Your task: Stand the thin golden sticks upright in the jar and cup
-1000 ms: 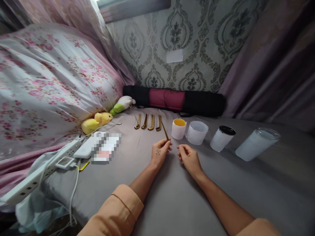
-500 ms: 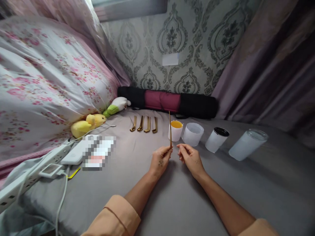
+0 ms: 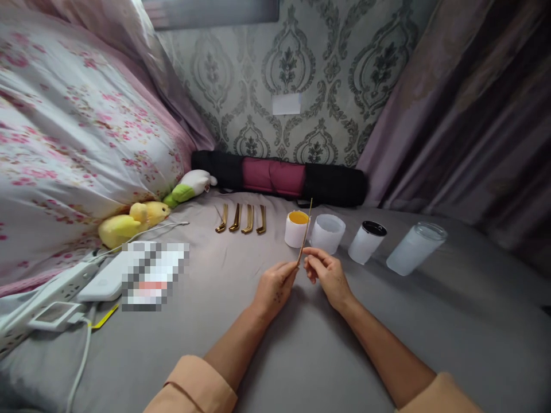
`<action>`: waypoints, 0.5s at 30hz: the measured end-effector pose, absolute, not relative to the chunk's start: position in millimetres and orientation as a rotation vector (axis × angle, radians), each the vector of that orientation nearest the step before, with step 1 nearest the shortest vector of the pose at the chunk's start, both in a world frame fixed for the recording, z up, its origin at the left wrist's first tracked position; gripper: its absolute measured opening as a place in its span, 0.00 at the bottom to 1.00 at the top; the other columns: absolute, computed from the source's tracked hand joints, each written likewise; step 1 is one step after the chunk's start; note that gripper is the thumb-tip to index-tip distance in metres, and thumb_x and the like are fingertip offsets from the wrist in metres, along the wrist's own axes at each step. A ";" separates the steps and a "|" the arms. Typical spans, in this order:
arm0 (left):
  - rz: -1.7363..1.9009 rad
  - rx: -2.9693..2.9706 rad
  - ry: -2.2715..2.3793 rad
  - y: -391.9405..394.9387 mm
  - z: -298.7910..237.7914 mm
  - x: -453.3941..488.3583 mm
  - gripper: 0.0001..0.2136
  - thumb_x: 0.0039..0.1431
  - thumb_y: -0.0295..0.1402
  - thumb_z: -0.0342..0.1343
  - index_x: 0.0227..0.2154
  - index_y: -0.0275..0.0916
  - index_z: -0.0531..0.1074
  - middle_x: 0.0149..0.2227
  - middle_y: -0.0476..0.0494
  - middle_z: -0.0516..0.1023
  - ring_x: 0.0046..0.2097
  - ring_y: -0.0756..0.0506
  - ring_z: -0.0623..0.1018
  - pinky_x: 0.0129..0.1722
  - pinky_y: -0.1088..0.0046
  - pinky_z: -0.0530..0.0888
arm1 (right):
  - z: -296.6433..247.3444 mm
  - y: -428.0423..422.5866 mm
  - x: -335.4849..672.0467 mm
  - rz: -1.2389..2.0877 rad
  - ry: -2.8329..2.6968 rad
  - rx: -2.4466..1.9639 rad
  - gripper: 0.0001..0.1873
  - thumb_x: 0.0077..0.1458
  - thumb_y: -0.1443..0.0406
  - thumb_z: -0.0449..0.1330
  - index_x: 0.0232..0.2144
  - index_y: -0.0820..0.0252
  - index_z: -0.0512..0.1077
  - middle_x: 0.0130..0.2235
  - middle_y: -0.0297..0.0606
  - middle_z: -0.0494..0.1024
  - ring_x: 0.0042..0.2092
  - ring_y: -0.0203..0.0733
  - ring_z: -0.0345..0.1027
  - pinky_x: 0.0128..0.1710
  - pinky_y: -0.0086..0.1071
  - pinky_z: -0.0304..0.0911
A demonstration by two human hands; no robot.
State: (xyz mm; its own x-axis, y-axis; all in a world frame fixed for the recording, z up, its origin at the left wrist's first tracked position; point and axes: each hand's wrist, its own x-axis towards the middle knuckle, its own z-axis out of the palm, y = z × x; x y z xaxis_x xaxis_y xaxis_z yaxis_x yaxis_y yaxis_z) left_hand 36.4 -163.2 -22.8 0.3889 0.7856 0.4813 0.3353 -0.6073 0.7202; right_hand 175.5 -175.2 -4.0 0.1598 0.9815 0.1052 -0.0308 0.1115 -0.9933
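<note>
Both hands sat before the yellow cup on grey sheet; left hand pinched a gold stick upright, right hand grip unclear

Thin gold stick, near-upright, pinched at bottom end.

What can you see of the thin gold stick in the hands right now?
The gold stick is thin, straight and looks like shiny metal. It stands nearly upright, top tilted slightly right, crossing in front of the yellow-topped cup. The left hand pinches its lower end; the right hand seems to touch it there with its fingertips too.
</note>
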 end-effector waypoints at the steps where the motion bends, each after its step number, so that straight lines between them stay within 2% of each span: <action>1: 1.132 2.154 0.961 -163.6 -22.9 36.3 0.13 0.58 0.33 0.43 0.38 0.44 0.72 0.33 0.43 0.74 0.33 0.49 0.71 0.35 0.77 0.65 | -3.5 -175.1 176.1 1.040 -1.105 -1.168 0.16 0.46 0.60 0.54 0.36 0.63 0.69 0.23 0.32 0.67 0.20 0.29 0.57 0.17 0.24 0.53; 15: 1.016 2.398 0.980 -163.1 -25.5 33.2 0.13 0.60 0.32 0.41 0.40 0.40 0.70 0.34 0.44 0.71 0.35 0.51 0.70 0.36 0.78 0.66 | 2.8 -177.6 178.0 1.105 -1.093 -1.132 0.13 0.47 0.64 0.52 0.35 0.63 0.70 0.23 0.31 0.66 0.19 0.28 0.53 0.17 0.25 0.49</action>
State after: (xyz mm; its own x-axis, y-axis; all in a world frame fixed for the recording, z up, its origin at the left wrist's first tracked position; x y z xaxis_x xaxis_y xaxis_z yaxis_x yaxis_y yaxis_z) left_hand 33.2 -163.1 -25.5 0.5020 0.7160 0.4852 0.4593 -0.6960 0.5518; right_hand 178.0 -177.6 2.8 0.1211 0.9895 0.0788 -0.0891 0.0899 -0.9920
